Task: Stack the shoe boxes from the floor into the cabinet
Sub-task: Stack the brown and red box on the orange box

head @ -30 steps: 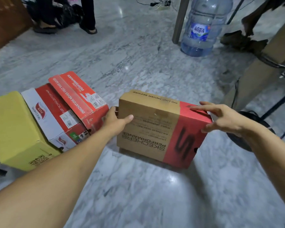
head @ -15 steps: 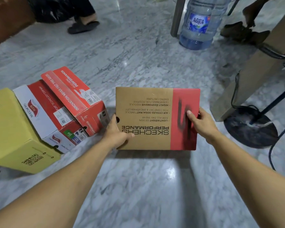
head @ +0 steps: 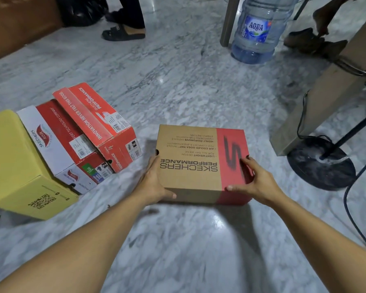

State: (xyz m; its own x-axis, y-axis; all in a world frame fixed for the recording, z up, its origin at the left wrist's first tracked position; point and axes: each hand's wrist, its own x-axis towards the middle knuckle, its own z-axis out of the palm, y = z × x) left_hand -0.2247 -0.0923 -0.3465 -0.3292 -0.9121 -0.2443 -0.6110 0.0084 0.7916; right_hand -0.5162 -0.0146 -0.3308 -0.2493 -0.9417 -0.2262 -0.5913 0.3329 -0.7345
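Both hands hold one shoe box (head: 190, 161) by its ends, lid facing up. The box is plain brown cardboard with a red band across its right end bearing a smeared black S; black print reading SKECHERS PERFORMANCE runs upside down to the wearer. The left hand (head: 154, 182) cups the left end, thumb hooked round the near bottom corner, the other fingers hidden behind the box. The right hand (head: 256, 182) clasps the red end, thumb pressed on the near edge and fingers curled over the lid's right rim. Whether the box rests on the floor (head: 178, 240) or is just off it cannot be told; a soft shadow lies under its near edge.

Left of the left fingers, near but apart from the held box, three more boxes lie side by side and tilted: a red box (head: 97, 119) closest, then a red-and-white box (head: 57, 142) touching it, then a yellow box (head: 13, 157) with a QR code on its end. All are matte card with sharp corners.

The floor is glossy grey-white marble with light glare, bare beyond the fingertips and toward the wearer. Right of the right fingers stand a dusty round black base (head: 319, 163) with a cable, and a wooden leg (head: 330, 96). Farther off is a clear blue AQUA bottle (head: 256, 30); far left, a sandalled foot (head: 125, 31).
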